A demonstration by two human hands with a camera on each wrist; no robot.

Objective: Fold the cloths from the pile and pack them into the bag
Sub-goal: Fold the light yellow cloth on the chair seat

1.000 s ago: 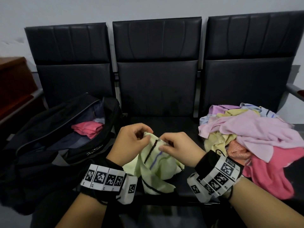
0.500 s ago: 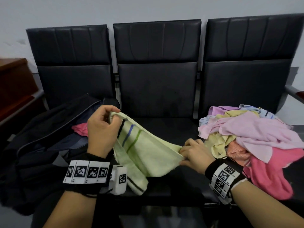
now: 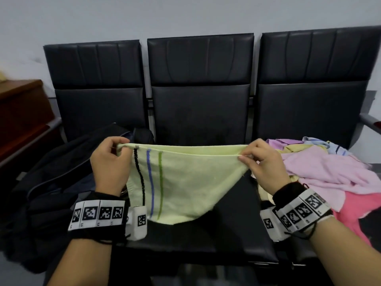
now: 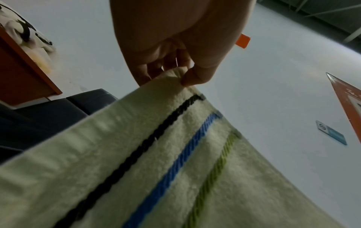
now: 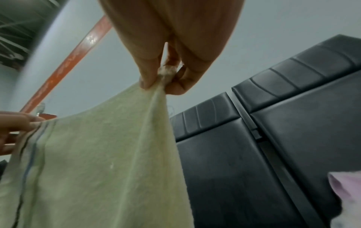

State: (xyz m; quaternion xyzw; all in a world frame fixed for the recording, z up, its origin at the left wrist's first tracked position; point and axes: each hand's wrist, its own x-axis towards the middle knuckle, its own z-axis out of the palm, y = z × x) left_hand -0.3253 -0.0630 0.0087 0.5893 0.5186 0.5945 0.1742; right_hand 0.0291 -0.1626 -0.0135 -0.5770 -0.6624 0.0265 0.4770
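Note:
A pale yellow cloth (image 3: 185, 182) with black, blue and green stripes hangs stretched in the air above the middle seat. My left hand (image 3: 115, 153) pinches its upper left corner beside the stripes (image 4: 181, 77). My right hand (image 3: 251, 155) pinches the upper right corner (image 5: 164, 78). Both top edges run taut between the hands and the lower part sags to a point. The black bag (image 3: 51, 182) lies on the left seat, partly hidden behind my left hand. The pile of cloths (image 3: 321, 168), pink, lilac, yellow and light blue, lies on the right seat.
Three black padded seats (image 3: 200, 112) stand in a row against a grey wall. A brown wooden cabinet (image 3: 20, 112) stands at the far left. A metal armrest (image 3: 369, 120) juts out at the right edge.
The hands went from bunched together on the crumpled cloth to wide apart and higher, spreading it flat between them. The head view rose a little.

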